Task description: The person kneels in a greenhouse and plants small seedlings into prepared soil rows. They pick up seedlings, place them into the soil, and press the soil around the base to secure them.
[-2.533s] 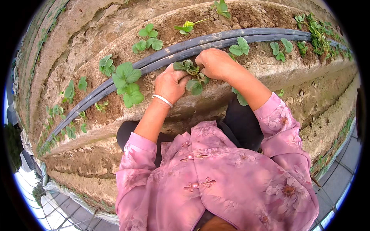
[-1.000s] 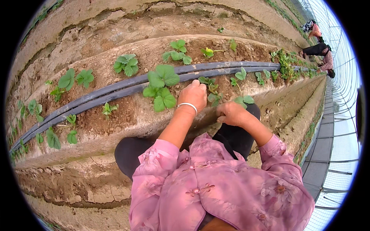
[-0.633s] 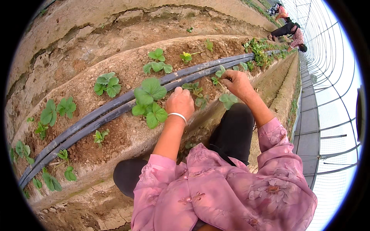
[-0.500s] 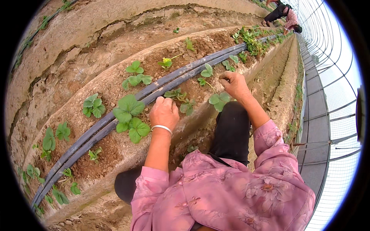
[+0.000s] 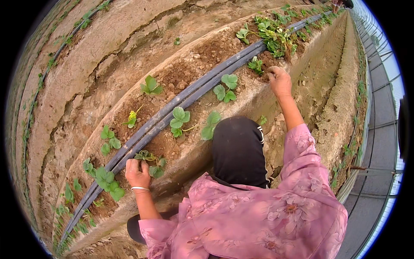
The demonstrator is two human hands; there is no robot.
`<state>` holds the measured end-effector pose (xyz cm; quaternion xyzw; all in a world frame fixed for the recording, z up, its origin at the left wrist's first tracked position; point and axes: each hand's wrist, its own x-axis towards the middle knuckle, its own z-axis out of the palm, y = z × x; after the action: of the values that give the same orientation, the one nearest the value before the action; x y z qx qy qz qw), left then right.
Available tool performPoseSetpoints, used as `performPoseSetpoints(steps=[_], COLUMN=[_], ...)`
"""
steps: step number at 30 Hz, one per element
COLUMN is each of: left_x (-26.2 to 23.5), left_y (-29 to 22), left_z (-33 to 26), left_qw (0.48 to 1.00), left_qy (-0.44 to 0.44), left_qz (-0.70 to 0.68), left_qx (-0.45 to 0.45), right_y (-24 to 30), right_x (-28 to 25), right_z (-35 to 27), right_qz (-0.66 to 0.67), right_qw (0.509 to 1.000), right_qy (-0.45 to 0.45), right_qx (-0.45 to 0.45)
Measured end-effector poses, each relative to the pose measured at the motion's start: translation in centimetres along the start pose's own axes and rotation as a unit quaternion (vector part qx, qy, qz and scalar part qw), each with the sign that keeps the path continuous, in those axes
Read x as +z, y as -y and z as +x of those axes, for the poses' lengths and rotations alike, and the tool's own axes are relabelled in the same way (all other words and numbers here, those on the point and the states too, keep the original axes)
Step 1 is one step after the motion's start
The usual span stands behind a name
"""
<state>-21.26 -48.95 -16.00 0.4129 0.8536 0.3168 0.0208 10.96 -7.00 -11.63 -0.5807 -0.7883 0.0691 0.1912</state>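
Observation:
My left hand (image 5: pixel 138 173) is low on the raised soil bed, fingers bunched together beside a limp strawberry plant (image 5: pixel 158 169). What those fingers grip, if anything, is hidden. Farther along the bed, my right hand (image 5: pixel 280 82) reaches out with thumb and fingers drawn together near a small leafy plant (image 5: pixel 255 64). I cannot make out anything in its pinch. Between the hands grow strawberry plants, one with broad leaves (image 5: pixel 226 88) and another on a long stem (image 5: pixel 179 121). Just beyond my right hand lies a heap of loose strawberry seedlings (image 5: pixel 278 39).
Two dark drip hoses (image 5: pixel 189 97) run along the bed. My bent knee (image 5: pixel 238 149) presses close to the bed's side. A furrow (image 5: pixel 319 77) lies to the right, with a greenhouse wall (image 5: pixel 381 146) beyond. Another person (image 5: pixel 338 4) is partly visible at the far end.
My view has shifted forward along the bed. My right hand has stretched farther ahead, toward the seedling heap. My left hand remains by the same limp plant, now farther left in view.

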Motion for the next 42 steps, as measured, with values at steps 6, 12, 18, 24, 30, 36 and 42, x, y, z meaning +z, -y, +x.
performPoseSetpoints(steps=[6, 12, 18, 24, 30, 36, 42], left_x=[0.3, 0.7, -0.4, 2.7, 11.6, 14.2, 14.0], left_y=[-0.4, -1.2, 0.1, -18.6, -27.7, -28.8, -27.2], left_z=[0.1, 0.5, -0.1, 4.3, 7.4, 9.6, 9.8], left_qw=[0.998, 0.996, 0.980, 0.920, 0.781, 0.622, 0.613], left_qy=[-0.011, -0.007, -0.069, -0.121, 0.164, 0.049, 0.044], left_qz=[0.061, 0.085, -0.026, -0.288, -0.518, -0.700, -0.714], left_qx=[-0.001, -0.022, -0.183, -0.238, -0.307, -0.347, -0.335], right_y=[-3.1, -3.2, -0.8, 4.8, 9.6, 8.0, 5.9], right_x=[3.0, 1.7, -0.6, -0.1, 0.6, 0.7, -0.6], right_z=[6.0, 7.9, 7.8, 5.5, 2.5, 2.6, 2.5], right_qz=[-0.023, 0.310, 0.505, 0.502, 0.399, 0.365, 0.385], right_qw=[0.985, 0.923, 0.788, 0.797, 0.807, 0.795, 0.816], right_qy=[0.035, 0.222, 0.332, 0.333, 0.092, 0.046, 0.195], right_qx=[-0.168, 0.057, 0.122, -0.033, -0.426, -0.483, -0.385])
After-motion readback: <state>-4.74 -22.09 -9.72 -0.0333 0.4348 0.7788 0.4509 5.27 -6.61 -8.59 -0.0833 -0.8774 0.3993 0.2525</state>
